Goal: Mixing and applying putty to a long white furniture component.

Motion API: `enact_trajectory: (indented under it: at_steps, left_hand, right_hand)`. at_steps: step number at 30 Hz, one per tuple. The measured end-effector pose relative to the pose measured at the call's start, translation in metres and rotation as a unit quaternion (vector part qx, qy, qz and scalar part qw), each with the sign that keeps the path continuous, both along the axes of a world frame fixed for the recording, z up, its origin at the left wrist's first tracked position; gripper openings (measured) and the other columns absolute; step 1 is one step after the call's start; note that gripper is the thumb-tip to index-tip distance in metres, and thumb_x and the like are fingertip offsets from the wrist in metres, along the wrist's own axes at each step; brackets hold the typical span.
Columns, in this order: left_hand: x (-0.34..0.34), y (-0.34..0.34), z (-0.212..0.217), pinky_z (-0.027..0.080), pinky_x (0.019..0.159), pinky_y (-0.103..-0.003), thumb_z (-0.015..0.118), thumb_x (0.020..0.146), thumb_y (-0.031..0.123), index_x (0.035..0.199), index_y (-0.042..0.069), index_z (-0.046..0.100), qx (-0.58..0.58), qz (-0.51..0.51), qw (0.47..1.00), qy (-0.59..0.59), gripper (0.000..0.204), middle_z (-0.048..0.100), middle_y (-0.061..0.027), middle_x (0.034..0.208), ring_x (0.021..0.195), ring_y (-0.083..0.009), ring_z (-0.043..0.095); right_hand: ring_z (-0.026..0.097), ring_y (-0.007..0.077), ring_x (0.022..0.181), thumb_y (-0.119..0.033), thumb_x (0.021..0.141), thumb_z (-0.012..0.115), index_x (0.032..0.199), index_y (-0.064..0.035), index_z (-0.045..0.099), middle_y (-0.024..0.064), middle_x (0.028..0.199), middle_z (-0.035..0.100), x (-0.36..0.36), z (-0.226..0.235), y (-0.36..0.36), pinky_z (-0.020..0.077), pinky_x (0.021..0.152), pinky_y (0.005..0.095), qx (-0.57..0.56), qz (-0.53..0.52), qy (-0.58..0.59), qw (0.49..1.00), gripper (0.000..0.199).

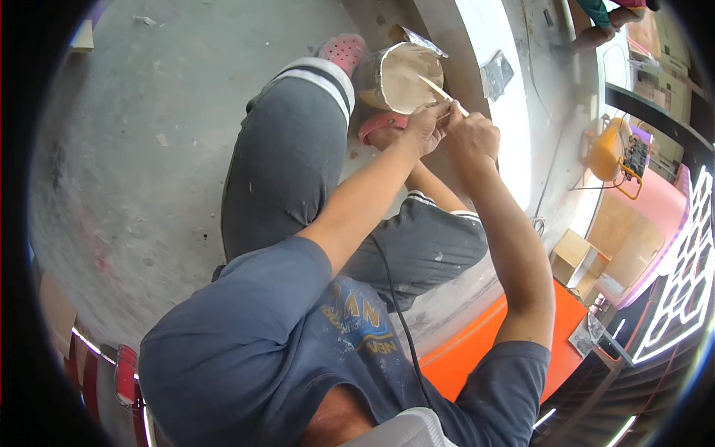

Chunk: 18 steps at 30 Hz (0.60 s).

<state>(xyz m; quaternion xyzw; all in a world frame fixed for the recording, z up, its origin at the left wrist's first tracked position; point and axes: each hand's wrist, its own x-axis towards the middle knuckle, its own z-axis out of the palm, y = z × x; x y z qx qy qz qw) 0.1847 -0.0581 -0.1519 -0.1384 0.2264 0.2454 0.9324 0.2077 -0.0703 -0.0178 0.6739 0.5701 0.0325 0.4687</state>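
Note:
Together over the near rim of a can [370,86], my two hands work close to each other. The can is open, with pale beige paste [404,74] coating its inside and a bent silvery lid [423,42] at its far edge. A slim, pale, flat stick [439,89] points from my right hand into the can's mouth. My right hand [474,136] is closed around the stick's lower end. Beside it, my left hand [426,128] has its fingers pinched together, almost touching the right; what they hold, if anything, is hidden.
A long white panel [514,141] stands right of the can, with a grey scrap [497,75] on it. My feet in pink clogs [344,52] flank the can. An orange panel [462,350], an orange machine [607,151] and another person's arm [596,36] are farther right.

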Motion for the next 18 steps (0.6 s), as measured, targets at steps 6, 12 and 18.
enact_trajectory:
  at_steps: [6,12,18]
  left_hand:
    - [0.004,0.042,0.002,0.047,0.066,-0.031,0.038,0.092,0.024,0.08,0.008,0.05,-0.127,0.017,0.989,-0.068,0.024,0.055,-0.0034,0.076,0.07,-0.0142,0.054]
    - [0.022,0.058,-0.011,0.049,0.068,-0.031,0.045,0.089,0.026,0.097,0.008,0.051,-0.137,0.125,0.982,-0.038,0.02,0.054,-0.0048,0.084,0.071,-0.0165,0.054]
    - [0.023,0.044,0.016,0.051,0.06,-0.031,0.052,0.086,0.025,0.099,0.006,0.05,-0.151,0.007,0.988,0.033,0.023,0.054,-0.0079,0.089,0.073,-0.0189,0.055]
  right_hand:
    - [0.064,0.0246,0.07,-0.013,0.081,0.052,0.11,-0.0074,0.055,0.011,0.086,0.063,-0.004,-0.034,0.064,0.0522,0.052,0.0347,-0.078,-0.008,0.038,0.996,0.029]
    - [0.065,0.0196,0.079,-0.009,0.071,0.062,0.08,-0.0072,0.067,0.0052,0.082,0.066,0.028,-0.026,0.129,0.0525,0.06,0.0314,-0.23,0.077,0.115,0.963,0.01]
    - [0.064,0.0197,0.067,-0.013,0.067,0.069,0.083,-0.0034,0.067,0.0093,0.078,0.066,0.058,-0.011,0.127,0.0518,0.052,0.0297,-0.223,-0.014,0.224,0.949,0.019]
